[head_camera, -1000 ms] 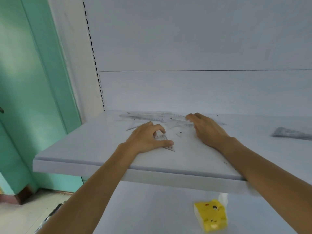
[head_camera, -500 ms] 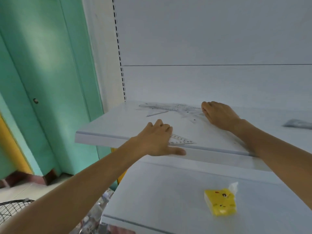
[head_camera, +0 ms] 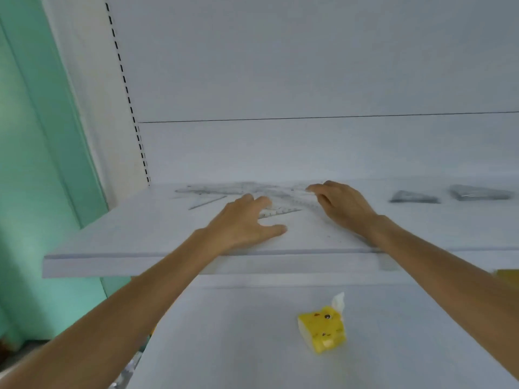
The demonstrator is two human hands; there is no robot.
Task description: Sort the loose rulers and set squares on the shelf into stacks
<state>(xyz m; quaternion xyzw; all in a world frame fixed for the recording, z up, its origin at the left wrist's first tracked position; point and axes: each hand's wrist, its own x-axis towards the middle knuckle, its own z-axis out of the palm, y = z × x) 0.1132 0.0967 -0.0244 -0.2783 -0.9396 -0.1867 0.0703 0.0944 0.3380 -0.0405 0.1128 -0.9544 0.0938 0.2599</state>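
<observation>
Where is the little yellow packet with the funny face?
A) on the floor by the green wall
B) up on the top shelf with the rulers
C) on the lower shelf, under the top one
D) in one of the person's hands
C: the yellow packet lies on the lower shelf, beneath the upper shelf that holds the clear rulers.

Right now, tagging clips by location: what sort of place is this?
Probably a shop or stockroom: white shelf on a slotted upright, loose rulers and set squares, sorted stacks at right.
</observation>
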